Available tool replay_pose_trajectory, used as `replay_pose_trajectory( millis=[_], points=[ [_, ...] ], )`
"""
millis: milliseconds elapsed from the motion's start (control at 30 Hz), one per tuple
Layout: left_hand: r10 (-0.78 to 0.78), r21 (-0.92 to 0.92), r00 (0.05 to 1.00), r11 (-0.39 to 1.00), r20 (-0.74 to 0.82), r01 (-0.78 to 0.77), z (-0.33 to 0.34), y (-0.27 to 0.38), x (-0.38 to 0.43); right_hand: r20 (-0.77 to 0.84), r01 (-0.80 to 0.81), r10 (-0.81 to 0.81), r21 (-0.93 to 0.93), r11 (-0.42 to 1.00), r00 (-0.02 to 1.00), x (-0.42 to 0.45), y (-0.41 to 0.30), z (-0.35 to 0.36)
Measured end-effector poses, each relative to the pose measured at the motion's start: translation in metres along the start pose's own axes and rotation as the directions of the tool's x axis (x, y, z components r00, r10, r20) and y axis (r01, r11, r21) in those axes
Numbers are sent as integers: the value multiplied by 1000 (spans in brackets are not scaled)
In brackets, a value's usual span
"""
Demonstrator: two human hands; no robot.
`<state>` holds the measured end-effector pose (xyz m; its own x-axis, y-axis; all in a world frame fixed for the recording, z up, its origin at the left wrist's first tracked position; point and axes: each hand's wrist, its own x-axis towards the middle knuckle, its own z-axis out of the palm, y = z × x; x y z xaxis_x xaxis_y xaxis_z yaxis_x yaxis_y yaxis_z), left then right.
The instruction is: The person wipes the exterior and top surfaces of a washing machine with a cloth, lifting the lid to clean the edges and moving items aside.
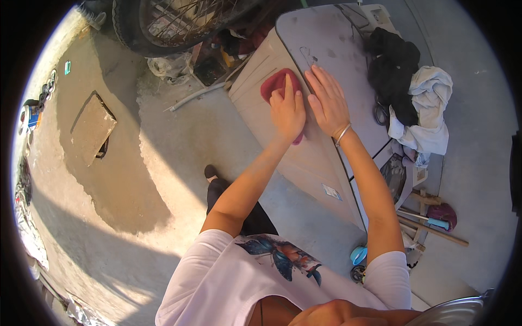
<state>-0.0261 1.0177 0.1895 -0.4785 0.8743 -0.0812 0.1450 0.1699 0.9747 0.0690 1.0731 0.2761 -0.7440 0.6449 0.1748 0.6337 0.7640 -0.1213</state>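
My left hand (288, 112) presses a dark red cloth (272, 84) against the pale side panel (261, 110) of a large appliance that looks like a washing machine. Its index finger points forward along the cloth, and the other fingers curl into the fabric. A pinkish end of the cloth shows below the wrist. My right hand (328, 101), with a bracelet at the wrist, lies flat on the edge of the greyish-lilac top (326, 36), fingers extended and holding nothing. A small label (332, 191) is stuck low on the side panel.
Black clothing (391, 73) and white clothing (432, 106) lie along the appliance's right side. A spoked wheel (179, 20) stands at the far end. A flat slab (94, 126) lies on the wet floor patch at left. Long-handled tools (432, 230) and a blue bowl (359, 255) are at lower right.
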Motion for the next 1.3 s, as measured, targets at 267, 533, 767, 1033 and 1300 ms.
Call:
replay_pose_trajectory(
  millis=[267, 533, 767, 1033, 1300],
  points=[
    [135, -264, 922, 964, 364, -37, -32, 2, -1, -308, -159, 312, 435, 887, 899, -83, -104, -11],
    [-248, 150, 156, 872, 956, 465, -21, 38, -217, -144, -465, 946, 843, 271, 291, -315, -194, 40],
    [-94, 116, 197, 988, 976, -105, 6, 72, -179, 465, 508, 877, 731, -455, 116, -351, -199, 24],
    [430, -80, 279, 649, 858, -756, 68, 85, -65, 397, 675, 913, 648, -354, 97, -295, -196, 23],
    [353, -197, 108, 723, 929, -663, 54, 76, -59, 398, 706, 913, 672, -224, -88, -224, -141, 15]
  ],
)
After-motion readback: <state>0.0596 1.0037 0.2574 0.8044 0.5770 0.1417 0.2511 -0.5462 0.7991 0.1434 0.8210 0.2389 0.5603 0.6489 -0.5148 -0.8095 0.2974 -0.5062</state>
